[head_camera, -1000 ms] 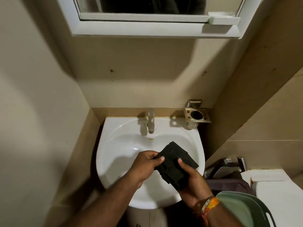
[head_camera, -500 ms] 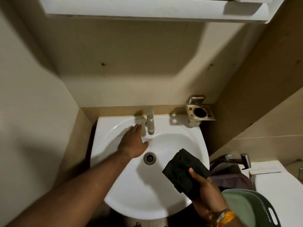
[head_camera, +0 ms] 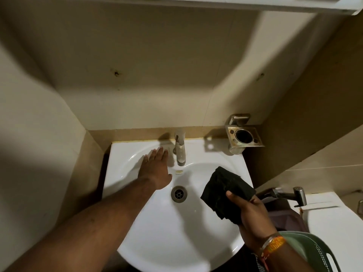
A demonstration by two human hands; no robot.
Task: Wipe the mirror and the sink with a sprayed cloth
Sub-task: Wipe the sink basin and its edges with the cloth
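A white sink [head_camera: 212, 240] fills the lower middle, with a steel tap [head_camera: 180, 150] at its back and a drain [head_camera: 179, 193] in the bowl. My left hand [head_camera: 155, 169] lies flat with straight fingers on the bowl's back left slope, just left of the tap. My right hand [head_camera: 250, 216] grips a folded black cloth [head_camera: 225, 189] above the sink's right side. Only the white lower frame of the mirror [head_camera: 275, 4] shows along the top edge; its glass is out of view.
A metal wall holder [head_camera: 244, 136] sits right of the tap. Further right are a hand sprayer [head_camera: 292, 194], a white toilet tank [head_camera: 334, 216] and a green plastic basket [head_camera: 314, 250]. Beige walls close in on the left and back.
My left hand let go of the cloth and reached onto the sink beside the tap. My right hand carried the cloth to the right. The view tipped down, hiding the mirror glass.
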